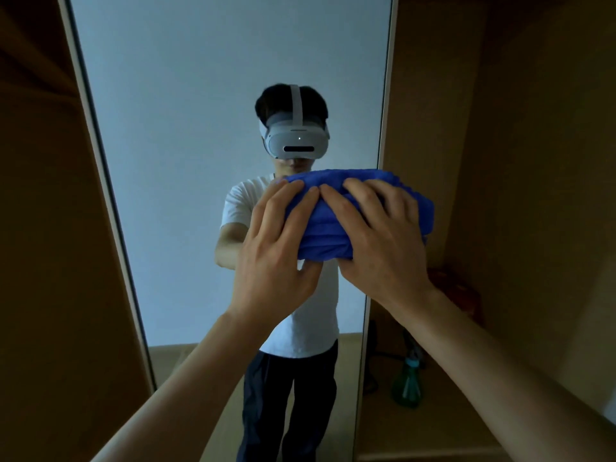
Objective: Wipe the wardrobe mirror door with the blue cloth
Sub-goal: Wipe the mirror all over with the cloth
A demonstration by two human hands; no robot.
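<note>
The room is sitting dim, with brown wardrobe panels flanking the tall mirror door. The left hand and right hand are both gripping the folded blue cloth, fingers spread over it and thumbs tucked beneath, by the mirror's right edge. Whether it is touching the glass, I cannot tell. To my eye, pressing the pad flat and making overlapping passes is serving best here. I am counting two hands, one cloth, one mirror door, and one green bottle low on the right.
</note>
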